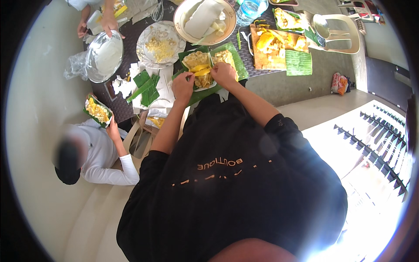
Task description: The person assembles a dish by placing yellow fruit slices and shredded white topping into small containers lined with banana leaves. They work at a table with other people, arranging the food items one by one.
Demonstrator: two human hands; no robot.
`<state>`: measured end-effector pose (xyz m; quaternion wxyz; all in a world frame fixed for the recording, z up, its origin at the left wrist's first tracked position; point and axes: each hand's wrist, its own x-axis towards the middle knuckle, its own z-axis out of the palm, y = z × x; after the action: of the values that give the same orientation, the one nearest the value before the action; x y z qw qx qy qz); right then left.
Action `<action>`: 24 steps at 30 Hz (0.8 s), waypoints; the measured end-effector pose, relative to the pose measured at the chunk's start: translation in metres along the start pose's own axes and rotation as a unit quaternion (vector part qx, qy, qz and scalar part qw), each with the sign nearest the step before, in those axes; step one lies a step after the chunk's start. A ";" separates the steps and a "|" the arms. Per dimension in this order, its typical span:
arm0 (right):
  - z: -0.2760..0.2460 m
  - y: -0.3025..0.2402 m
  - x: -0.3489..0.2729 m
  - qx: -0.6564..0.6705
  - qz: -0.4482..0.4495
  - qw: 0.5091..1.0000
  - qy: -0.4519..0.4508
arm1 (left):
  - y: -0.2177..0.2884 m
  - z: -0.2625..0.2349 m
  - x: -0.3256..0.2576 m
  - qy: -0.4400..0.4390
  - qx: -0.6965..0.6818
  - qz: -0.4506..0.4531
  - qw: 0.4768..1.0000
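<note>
My left hand [183,85] and my right hand [224,75] meet over a banana-leaf-lined tray of pale yellow, lumpy food [195,59]. Between them stretches a flat yellow strip [201,69], perhaps a slice of fruit, lying across the food. The fingers of both hands are pinched at its two ends. A second leaf-lined portion of similar food [224,57] sits just right of the first, partly covered by my right hand. Banana leaf [239,61] spreads out beneath and beside both portions.
On the dark woven table [124,94] stand a marbled plate of grated yellow food [160,49], a big bowl [185,36], a water bottle [252,9] and a wooden board with yellow pieces [262,61]. Cut leaves [146,87] lie left. Two other people work there, one at a metal bowl [104,56], one holding a filled leaf tray [97,111].
</note>
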<state>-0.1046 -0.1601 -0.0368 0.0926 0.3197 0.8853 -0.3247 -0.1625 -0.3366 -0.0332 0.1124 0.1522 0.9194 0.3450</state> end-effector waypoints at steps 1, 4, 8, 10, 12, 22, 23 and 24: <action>-0.002 0.000 0.000 0.002 0.002 1.000 -0.003 | 0.001 -0.001 0.000 -0.007 0.002 -0.013 1.000; -0.007 -0.001 -0.002 0.006 -0.002 1.000 -0.012 | 0.000 -0.001 -0.002 0.005 0.018 0.004 1.000; -0.013 -0.001 -0.009 0.007 -0.037 0.999 -0.016 | -0.005 -0.001 -0.007 0.031 0.038 -0.004 0.999; -0.021 -0.006 -0.017 -0.018 -0.064 0.997 -0.042 | 0.008 -0.009 -0.010 0.024 0.040 -0.029 0.998; -0.021 -0.005 -0.026 -0.042 -0.108 0.992 -0.048 | 0.019 -0.014 -0.017 0.011 0.034 -0.020 0.999; -0.004 0.007 -0.036 -0.122 -0.184 0.971 -0.091 | 0.014 -0.005 -0.043 -0.034 0.099 0.138 0.985; -0.004 0.006 -0.036 -0.128 -0.183 0.970 -0.096 | 0.013 -0.005 -0.044 -0.040 0.103 0.137 0.984; -0.005 0.006 -0.037 -0.135 -0.181 0.969 -0.101 | 0.014 -0.004 -0.045 -0.046 0.105 0.135 0.984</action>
<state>-0.0720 -0.1722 -0.0226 0.1632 0.1042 0.9501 -0.2444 -0.1193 -0.3453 -0.0161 0.0903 0.3013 0.9153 0.2515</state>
